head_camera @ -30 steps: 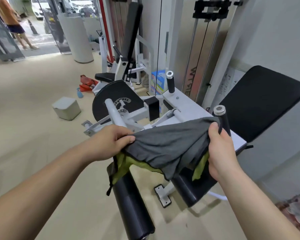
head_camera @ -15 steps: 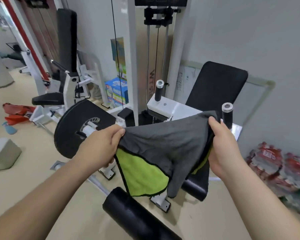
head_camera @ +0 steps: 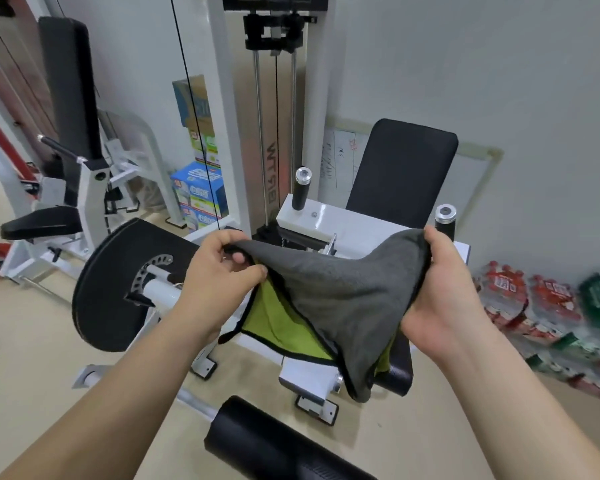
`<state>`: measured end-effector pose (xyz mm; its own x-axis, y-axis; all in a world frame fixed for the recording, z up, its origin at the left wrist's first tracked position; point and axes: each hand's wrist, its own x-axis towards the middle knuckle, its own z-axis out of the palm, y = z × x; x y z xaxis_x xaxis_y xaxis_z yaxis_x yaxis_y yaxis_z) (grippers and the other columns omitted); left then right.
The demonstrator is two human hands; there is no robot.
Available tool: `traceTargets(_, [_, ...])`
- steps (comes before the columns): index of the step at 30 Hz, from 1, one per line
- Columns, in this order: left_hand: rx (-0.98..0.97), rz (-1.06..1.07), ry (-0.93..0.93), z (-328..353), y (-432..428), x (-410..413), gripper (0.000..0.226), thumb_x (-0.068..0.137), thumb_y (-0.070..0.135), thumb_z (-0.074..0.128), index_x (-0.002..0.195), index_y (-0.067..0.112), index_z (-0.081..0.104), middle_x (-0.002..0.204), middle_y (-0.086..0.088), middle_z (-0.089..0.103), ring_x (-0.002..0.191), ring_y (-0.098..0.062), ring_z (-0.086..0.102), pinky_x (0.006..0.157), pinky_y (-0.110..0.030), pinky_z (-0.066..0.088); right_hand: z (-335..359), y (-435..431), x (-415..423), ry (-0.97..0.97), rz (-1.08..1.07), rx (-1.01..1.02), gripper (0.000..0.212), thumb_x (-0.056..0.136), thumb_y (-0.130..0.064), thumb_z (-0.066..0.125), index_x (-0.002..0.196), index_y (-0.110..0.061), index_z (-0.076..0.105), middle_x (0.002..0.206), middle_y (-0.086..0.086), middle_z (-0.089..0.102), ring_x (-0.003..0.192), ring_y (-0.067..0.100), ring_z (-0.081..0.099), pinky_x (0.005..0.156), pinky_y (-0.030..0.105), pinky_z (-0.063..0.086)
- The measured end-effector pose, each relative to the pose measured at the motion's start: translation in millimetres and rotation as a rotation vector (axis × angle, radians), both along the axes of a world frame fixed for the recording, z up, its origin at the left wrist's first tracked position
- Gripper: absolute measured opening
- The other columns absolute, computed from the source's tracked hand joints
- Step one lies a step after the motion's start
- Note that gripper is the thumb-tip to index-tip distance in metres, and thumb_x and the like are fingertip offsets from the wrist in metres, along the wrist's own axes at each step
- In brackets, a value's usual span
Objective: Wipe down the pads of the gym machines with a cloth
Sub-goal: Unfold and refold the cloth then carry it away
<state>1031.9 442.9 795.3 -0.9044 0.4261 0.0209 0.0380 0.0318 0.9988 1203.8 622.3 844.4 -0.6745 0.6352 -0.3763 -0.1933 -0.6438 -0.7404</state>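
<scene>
In front of the upright black padded backrest (head_camera: 402, 168) of the white gym machine, I hold a grey microfibre cloth with a lime-green underside (head_camera: 343, 299) stretched in mid-air. My left hand (head_camera: 219, 278) pinches one corner; my right hand (head_camera: 444, 292) grips the opposite edge. A black cylindrical roller pad (head_camera: 278, 445) sits nearer me than the backrest, below the cloth.

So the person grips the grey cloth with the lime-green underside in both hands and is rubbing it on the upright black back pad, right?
Not quite. In the head view the left hand and right hand do both grip the grey cloth with the lime-green underside, but it hangs stretched in the air between them, clear of the upright black back pad behind it.
</scene>
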Motion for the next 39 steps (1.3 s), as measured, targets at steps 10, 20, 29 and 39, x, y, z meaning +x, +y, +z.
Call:
traceTargets(10, [-0.348,-0.405,0.645,-2.6,-23.8,-112.8,0.006,0.091,0.030,0.076,0.090,0.036,0.075,0.081,0.004,0.070,0.071,-0.009,0.060,0.069,-0.033,0.050,10.3,-15.5,-44.2,-0.132,-0.294,0.167,0.032,0.098,-0.047,0.063,0.106,-0.018,0.073,0.091,0.000,0.081,0.077,0.016,0.079,0.069,0.032,0.058])
traceTargets(20, [-0.436,-0.458,0.687,34.6,-48.6,-189.9,0.019,0.103,0.044,0.053,0.101,0.041,0.071,0.063,0.002,0.072,0.062,-0.020,0.073,0.068,-0.036,0.061,5.6,-63.6,-91.9,-0.284,-0.370,0.508,0.037,0.102,-0.045,0.059,0.112,-0.010,0.057,0.110,0.003,0.063,0.104,0.020,0.063,0.094,0.040,0.051])
traceTargets(29, [-0.003,-0.406,0.112,53.2,-45.4,-182.5,0.024,0.103,0.010,0.060,0.117,0.026,0.070,0.107,-0.001,0.077,0.103,-0.018,0.074,0.088,-0.036,0.062,16.3,-85.5,-97.1,-0.216,-0.342,0.506,0.016,0.103,-0.031,0.058,0.094,-0.018,0.059,0.100,0.004,0.063,0.097,0.020,0.061,0.085,0.037,0.047])
traceTargets(39, [-0.364,-0.605,0.313,76.5,-78.9,-201.0,0.018,0.091,0.033,0.077,0.109,0.032,0.077,0.101,0.007,0.077,0.096,-0.010,0.073,0.086,-0.030,0.061,12.5,-83.0,-82.4,-0.270,-0.225,0.494,0.016,0.084,-0.028,0.063,0.091,-0.014,0.059,0.098,0.011,0.062,0.096,0.028,0.060,0.078,0.039,0.045])
